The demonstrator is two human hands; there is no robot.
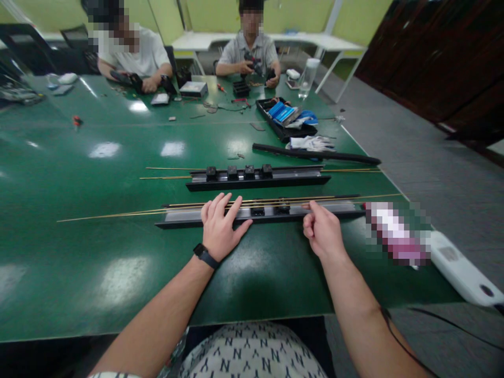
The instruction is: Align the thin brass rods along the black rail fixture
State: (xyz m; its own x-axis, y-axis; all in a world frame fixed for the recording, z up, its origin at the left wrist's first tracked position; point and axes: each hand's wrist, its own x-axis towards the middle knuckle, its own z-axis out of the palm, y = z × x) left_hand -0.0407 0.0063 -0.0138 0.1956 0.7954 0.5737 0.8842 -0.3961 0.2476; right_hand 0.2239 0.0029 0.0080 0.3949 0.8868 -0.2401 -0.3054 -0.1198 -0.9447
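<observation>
Green worktable (79,157), co-workers (248,50) seated well beyond the near rail (185,218). Left hand (222,226) lies open, fingers flat on that rail; right hand (323,231) is pinched closed on thin brass rods (118,214) along its top. Risk, prob.: rods overhang both rail ends w/o support, so an uneven pull could kink them.

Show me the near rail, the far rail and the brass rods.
near rail (177,219): head view, left end.
far rail (291,177): head view, right half.
brass rods (118,214): head view, bare left stretch.
</observation>
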